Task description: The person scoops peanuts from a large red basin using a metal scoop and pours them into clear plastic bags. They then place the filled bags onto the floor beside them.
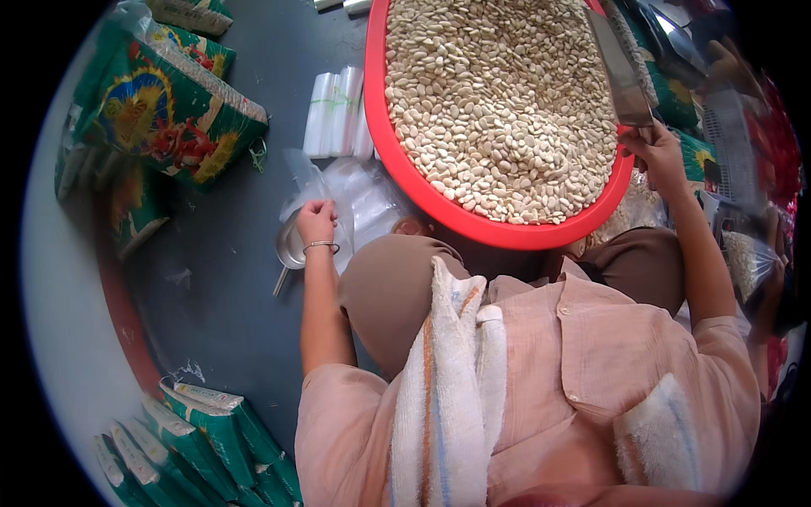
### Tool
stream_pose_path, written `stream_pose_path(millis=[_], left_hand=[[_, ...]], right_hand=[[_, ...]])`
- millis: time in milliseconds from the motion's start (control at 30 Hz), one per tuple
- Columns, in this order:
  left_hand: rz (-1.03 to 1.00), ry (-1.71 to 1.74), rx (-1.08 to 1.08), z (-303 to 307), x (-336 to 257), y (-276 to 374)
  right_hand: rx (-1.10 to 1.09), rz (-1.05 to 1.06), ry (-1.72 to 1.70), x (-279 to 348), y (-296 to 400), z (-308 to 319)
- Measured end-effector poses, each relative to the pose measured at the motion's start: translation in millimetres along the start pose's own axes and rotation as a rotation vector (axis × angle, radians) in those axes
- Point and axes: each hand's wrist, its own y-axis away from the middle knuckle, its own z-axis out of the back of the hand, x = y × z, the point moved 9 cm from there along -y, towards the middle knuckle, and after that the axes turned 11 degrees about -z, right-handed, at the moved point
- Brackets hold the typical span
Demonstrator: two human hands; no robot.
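A red plastic tub (pixel 380 120) full of pale flat beans (pixel 500 127) stands before my knees. At its right rim my right hand (pixel 656 155) grips the handle of a metal scoop (pixel 618 73), whose blade leans along the tub's edge. To the left of the tub, my left hand (pixel 317 218) pinches a clear plastic bag (pixel 310 171) between closed fingers. Just under that hand rests a round metal pan or funnel (pixel 291 244) with a short handle, partly covered by the wrist and bag. More clear bags (pixel 374 190) lie flat beside it.
Bundled rolls of plastic bags (pixel 336 114) lie left of the tub. Green printed sacks (pixel 177 108) stand at the upper left, with stacked green packs (pixel 209 424) at the lower left. At the right, another person's arm is near a bag of pale contents (pixel 747 260). The floor (pixel 222 298) is grey.
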Motion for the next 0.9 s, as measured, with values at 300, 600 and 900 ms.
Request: stream_pose_path(millis=[300,600,900], left_hand=[[-0.612,-0.293,0.318,-64.1,-248.7,63.2],[-0.823,-0.196,0.751,-200.4,-329.0,151.0],[0.034,0.525,0.999,-272.6,-282.7,167.7]], right_hand=[[0.388,0.035,-0.065,98.8,32.6,-126.9],[0.391,0.137,-0.374,105.8,37.8,-134.1],[0.538,0.038,-0.462,77.4,36.4,-127.4]])
